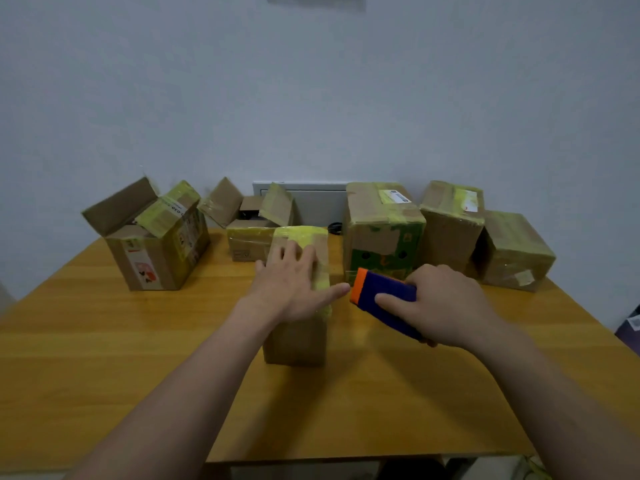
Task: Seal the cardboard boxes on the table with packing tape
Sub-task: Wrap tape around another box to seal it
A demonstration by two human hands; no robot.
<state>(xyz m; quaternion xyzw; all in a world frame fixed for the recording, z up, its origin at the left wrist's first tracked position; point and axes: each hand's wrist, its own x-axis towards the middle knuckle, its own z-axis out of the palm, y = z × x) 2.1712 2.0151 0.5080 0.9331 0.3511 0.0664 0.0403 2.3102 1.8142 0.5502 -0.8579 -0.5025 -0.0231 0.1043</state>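
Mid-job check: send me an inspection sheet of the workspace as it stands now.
Surface: wooden table, boxes along its far side.
Job's things: centre box closed, yellow-green tape on top; left box and small rear box have open flaps; right boxes, three, closed and taped; blue-and-orange tape dispenser.
Clutter: nothing seen.
Grippers: left hand flat on centre box; right hand grips tape dispenser.
Cables: small dark item behind boxes, cannot tell what.
Surroundings: pale wall; grey panel behind boxes.
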